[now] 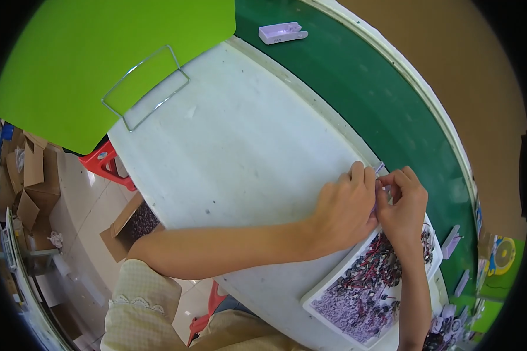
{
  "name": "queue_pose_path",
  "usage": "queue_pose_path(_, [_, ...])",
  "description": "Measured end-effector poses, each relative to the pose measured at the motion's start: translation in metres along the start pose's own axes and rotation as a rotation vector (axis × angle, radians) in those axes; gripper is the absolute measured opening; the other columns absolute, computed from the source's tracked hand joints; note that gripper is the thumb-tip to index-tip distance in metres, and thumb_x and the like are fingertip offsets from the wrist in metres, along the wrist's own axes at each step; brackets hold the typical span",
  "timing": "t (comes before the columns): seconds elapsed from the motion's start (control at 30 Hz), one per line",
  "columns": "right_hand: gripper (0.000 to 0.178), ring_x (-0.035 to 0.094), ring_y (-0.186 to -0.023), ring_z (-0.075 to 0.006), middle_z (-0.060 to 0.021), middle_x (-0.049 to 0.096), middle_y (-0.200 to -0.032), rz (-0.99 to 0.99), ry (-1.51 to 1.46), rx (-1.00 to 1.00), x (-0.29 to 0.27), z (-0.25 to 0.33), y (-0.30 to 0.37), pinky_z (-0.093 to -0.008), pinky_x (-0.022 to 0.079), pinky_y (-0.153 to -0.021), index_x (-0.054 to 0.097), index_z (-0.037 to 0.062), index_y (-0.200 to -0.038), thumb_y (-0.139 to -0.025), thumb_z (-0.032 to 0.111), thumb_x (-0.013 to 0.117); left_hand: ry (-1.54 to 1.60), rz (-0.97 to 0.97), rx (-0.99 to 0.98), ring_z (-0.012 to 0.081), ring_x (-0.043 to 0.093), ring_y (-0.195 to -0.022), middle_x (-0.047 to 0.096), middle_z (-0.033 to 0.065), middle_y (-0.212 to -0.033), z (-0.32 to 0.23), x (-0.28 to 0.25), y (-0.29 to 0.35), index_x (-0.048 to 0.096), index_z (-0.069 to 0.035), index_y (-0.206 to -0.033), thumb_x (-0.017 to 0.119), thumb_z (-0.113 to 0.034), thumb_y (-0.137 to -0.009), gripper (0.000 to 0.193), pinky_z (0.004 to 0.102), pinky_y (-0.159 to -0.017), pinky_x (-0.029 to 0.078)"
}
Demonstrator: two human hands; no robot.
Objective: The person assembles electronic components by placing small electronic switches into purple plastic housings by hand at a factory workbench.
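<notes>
My left hand [346, 206] is closed, with its fingers curled around a lilac plastic piece [379, 167] that mostly hides behind them. Touching it from the right, my right hand [405, 202] pinches something small at the same spot; what lies between its fingertips is too covered to name. Both hands meet above the far end of a white tray [328, 285]. Inside the tray lie many small lilac parts [357, 319] and a heap of little dark parts with red and black wires [369, 263].
A green belt [386, 111] runs along the white table [234, 152], carrying a lilac housing [280, 34] far off and other lilac pieces [451, 243] beside the tray. A bent wire frame [136, 126] overlaps a bright green board [99, 64]. Red stool [108, 167] and cardboard boxes [38, 169] stand left.
</notes>
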State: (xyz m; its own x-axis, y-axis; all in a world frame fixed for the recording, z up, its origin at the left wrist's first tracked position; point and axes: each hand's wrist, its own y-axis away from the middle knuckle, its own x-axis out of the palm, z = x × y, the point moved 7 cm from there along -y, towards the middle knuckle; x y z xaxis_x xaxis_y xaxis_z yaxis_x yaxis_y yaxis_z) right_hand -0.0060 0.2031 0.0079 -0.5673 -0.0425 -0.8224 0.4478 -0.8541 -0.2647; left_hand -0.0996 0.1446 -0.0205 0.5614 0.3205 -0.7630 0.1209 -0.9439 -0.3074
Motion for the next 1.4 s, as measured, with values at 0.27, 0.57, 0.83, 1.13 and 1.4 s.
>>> queue_pose_path(0.27, [0.007, 0.045, -0.052, -0.0189, -0.0083, 0.047, -0.061, 0.027, -0.032, 0.057, 0.003, -0.011, -0.002, -0.0329, 0.036, -0.05, 0.065, -0.001, -0.074, -0.07, -0.002, 0.07, 0.007, 0.005, 0.003, 0.0271, 0.065, -0.071, 0.051, 0.0134, -0.091, 0.003, -0.001, 0.002, 0.043, -0.002, -0.096, 0.075, -0.028, -0.072, 0.048, 0.0365, -0.048, 0.052])
queue_pose_path(0.57, [0.007, 0.045, -0.054, -0.0166, -0.0073, 0.047, -0.062, 0.032, -0.108, 0.101, 0.004, -0.013, -0.001, -0.0321, 0.036, -0.05, 0.065, -0.0013, -0.075, -0.071, -0.001, 0.071, 0.004, 0.061, -0.01, 0.0289, 0.065, -0.071, 0.051, 0.0139, -0.091, 0.003, -0.002, 0.001, 0.043, -0.002, -0.097, 0.076, -0.029, -0.073, 0.049, 0.0383, -0.049, 0.052])
queue_pose_path(0.83, [0.006, 0.046, -0.053, -0.016, -0.0072, 0.048, -0.064, 0.043, -0.139, -0.002, 0.006, -0.009, -0.004, -0.0301, 0.038, -0.05, 0.065, -0.0013, -0.075, -0.071, -0.004, 0.068, 0.02, 0.091, -0.054, 0.0313, 0.065, -0.072, 0.05, 0.0152, -0.093, 0.007, 0.002, 0.0, 0.043, -0.002, -0.099, 0.074, -0.031, -0.074, 0.049, 0.0414, -0.051, 0.053])
queue_pose_path(1.13, [0.008, 0.045, -0.051, -0.014, -0.0063, 0.049, -0.064, -0.007, -0.167, 0.042, 0.001, -0.012, 0.001, -0.0283, 0.036, -0.047, 0.068, -0.0019, -0.079, -0.071, -0.005, 0.068, 0.011, 0.069, -0.029, 0.0309, 0.065, -0.07, 0.05, 0.0148, -0.09, 0.004, 0.0, -0.001, 0.044, -0.002, -0.097, 0.073, -0.03, -0.075, 0.046, 0.0404, -0.048, 0.052])
queue_pose_path(1.4, [0.009, 0.05, -0.053, -0.0165, -0.0082, 0.054, -0.067, -0.058, -0.14, -0.068, 0.001, -0.003, 0.002, -0.0285, 0.04, -0.049, 0.068, -0.0017, -0.079, -0.07, -0.005, 0.068, 0.011, 0.063, -0.028, 0.0307, 0.065, -0.069, 0.05, 0.0147, -0.09, 0.003, -0.001, 0.0, 0.044, -0.001, -0.097, 0.075, -0.031, -0.074, 0.048, 0.04, -0.047, 0.051])
